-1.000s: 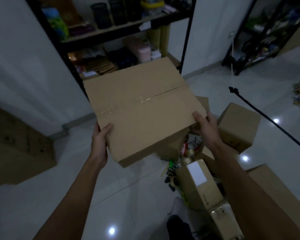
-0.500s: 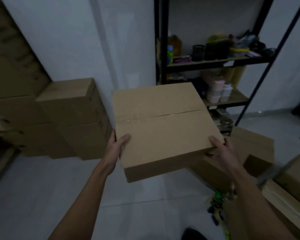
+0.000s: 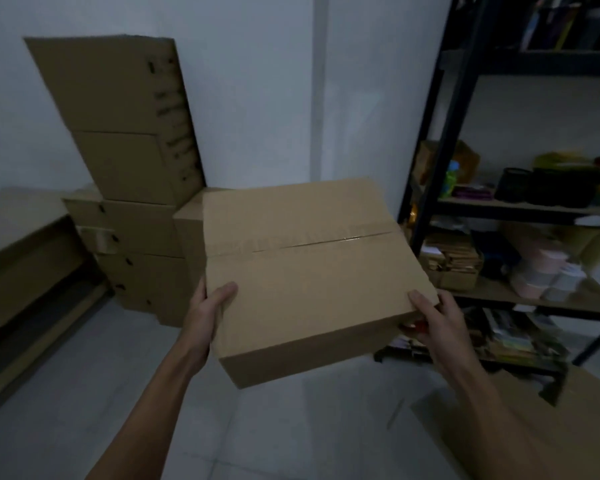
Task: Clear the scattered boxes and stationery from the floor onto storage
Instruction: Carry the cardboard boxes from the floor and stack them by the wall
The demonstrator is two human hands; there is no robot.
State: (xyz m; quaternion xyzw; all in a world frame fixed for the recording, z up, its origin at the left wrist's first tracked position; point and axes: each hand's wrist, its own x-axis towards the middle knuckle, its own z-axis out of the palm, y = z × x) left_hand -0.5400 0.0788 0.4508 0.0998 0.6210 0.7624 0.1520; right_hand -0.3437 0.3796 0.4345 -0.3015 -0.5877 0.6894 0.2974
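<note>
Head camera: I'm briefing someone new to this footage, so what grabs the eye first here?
A taped cardboard box fills the centre, gripped at its near corners by the left hand and right hand. Behind it to the left, stacked cartons lean against the wall; a black shelf rack of stationery stands at right.

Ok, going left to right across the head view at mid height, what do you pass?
Stack of cardboard boxes against the wall → left hand → carried box → right hand → black shelving unit with stationery.

Two hands: left [image 3: 207,311], right [image 3: 437,323]. One held box [image 3: 309,268]. One shelf rack [image 3: 461,140].
</note>
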